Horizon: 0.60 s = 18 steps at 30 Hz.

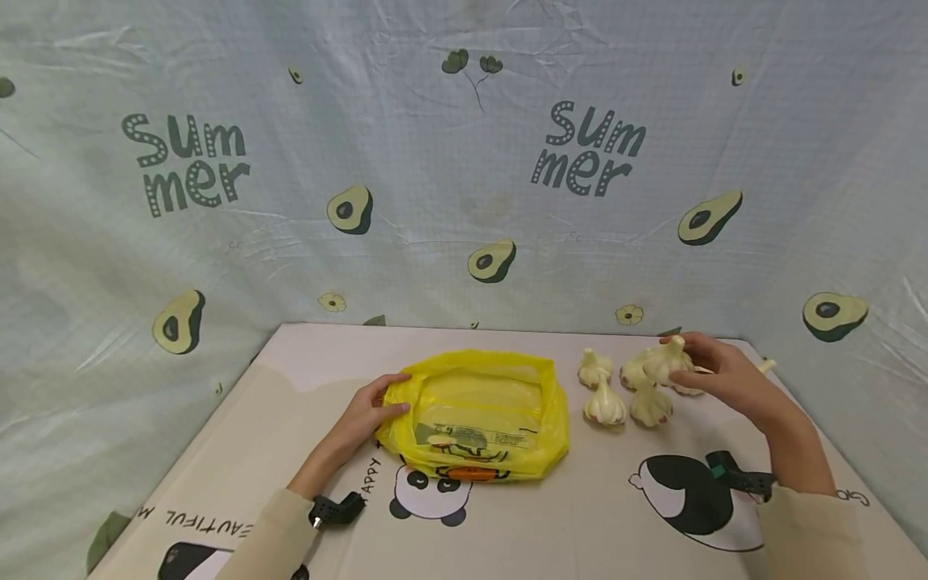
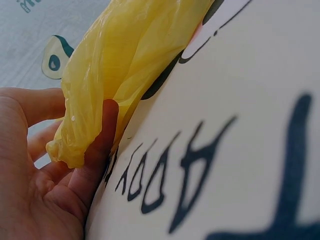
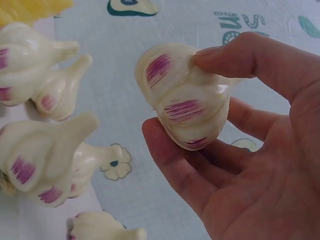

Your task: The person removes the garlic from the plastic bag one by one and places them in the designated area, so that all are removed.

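Observation:
A yellow plastic bag [image 1: 474, 463] lies on the table, its mouth spread wide and facing up. My left hand [image 1: 371, 412] holds the bag's left edge; in the left wrist view the bunched yellow plastic [image 2: 92, 105] sits between thumb and fingers. At the right, my right hand [image 1: 732, 379] grips a garlic bulb [image 3: 182, 100] with purple streaks, thumb on one side and fingers on the other. Below and beside that raised bulb are several more garlic bulbs, among them one in front [image 1: 605, 405] and one behind it [image 1: 594, 368].
Panda drawings and lettering mark the pale tabletop [image 1: 565, 524]. A cloth backdrop [image 1: 406, 145] printed with avocados and "summer" rises behind the table and along both sides. Dark wrist straps [image 1: 337, 509] show on both arms.

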Motion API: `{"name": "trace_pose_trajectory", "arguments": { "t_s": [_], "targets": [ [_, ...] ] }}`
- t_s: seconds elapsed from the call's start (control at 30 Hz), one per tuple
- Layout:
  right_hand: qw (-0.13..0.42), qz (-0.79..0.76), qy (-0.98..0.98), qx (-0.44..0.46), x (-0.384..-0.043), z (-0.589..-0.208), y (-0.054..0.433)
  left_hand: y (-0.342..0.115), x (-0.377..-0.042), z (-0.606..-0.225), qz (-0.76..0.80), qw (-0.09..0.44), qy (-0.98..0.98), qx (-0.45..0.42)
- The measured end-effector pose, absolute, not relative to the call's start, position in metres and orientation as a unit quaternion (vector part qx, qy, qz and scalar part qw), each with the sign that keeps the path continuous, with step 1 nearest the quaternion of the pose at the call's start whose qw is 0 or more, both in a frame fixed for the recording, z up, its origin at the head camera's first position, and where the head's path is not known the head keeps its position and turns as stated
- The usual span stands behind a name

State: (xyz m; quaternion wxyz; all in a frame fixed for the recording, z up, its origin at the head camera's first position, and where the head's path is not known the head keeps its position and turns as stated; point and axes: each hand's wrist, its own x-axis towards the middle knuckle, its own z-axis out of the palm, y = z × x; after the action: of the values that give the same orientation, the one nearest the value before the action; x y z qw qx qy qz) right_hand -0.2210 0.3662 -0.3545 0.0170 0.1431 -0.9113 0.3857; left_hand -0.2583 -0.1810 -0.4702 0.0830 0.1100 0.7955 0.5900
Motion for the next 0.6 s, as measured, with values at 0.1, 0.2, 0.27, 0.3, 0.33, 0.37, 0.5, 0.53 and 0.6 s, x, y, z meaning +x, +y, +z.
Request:
{"name": "trace_pose_trajectory", "arguments": {
  "t_s": [0.1, 0.2, 0.27, 0.3, 0.33, 0.37, 0.5, 0.53, 0.6],
  "targets": [
    [0.017, 0.381, -0.914, 0.138, -0.221, -0.355, 0.369, -0.181, -0.258, -0.47, 0.589, 0.083, 0.797, 0.107],
    [0.018, 0.383, -0.914, 0.134, -0.221, -0.356, 0.372, -0.18, -0.258, -0.469, 0.589, 0.082, 0.797, 0.106],
    [0.021, 0.389, -0.911, 0.134, -0.221, -0.357, 0.374, -0.18, -0.257, -0.469, 0.589, 0.082, 0.797, 0.106],
    [0.021, 0.392, -0.91, 0.135, -0.221, -0.357, 0.375, -0.18, -0.257, -0.469, 0.588, 0.081, 0.797, 0.106],
    [0.022, 0.393, -0.909, 0.135, -0.221, -0.358, 0.377, -0.18, -0.257, -0.469, 0.588, 0.08, 0.798, 0.107],
    [0.023, 0.395, -0.909, 0.134, -0.221, -0.358, 0.378, -0.18, -0.257, -0.469, 0.588, 0.08, 0.798, 0.107],
    [0.023, 0.388, -0.913, 0.127, -0.22, -0.359, 0.383, -0.181, -0.257, -0.469, 0.586, 0.08, 0.799, 0.11],
    [0.022, 0.386, -0.914, 0.124, -0.22, -0.359, 0.385, -0.181, -0.257, -0.469, 0.586, 0.08, 0.799, 0.11],
    [0.022, 0.386, -0.915, 0.121, -0.22, -0.359, 0.387, -0.181, -0.258, -0.469, 0.585, 0.08, 0.799, 0.111]
  ]
}}
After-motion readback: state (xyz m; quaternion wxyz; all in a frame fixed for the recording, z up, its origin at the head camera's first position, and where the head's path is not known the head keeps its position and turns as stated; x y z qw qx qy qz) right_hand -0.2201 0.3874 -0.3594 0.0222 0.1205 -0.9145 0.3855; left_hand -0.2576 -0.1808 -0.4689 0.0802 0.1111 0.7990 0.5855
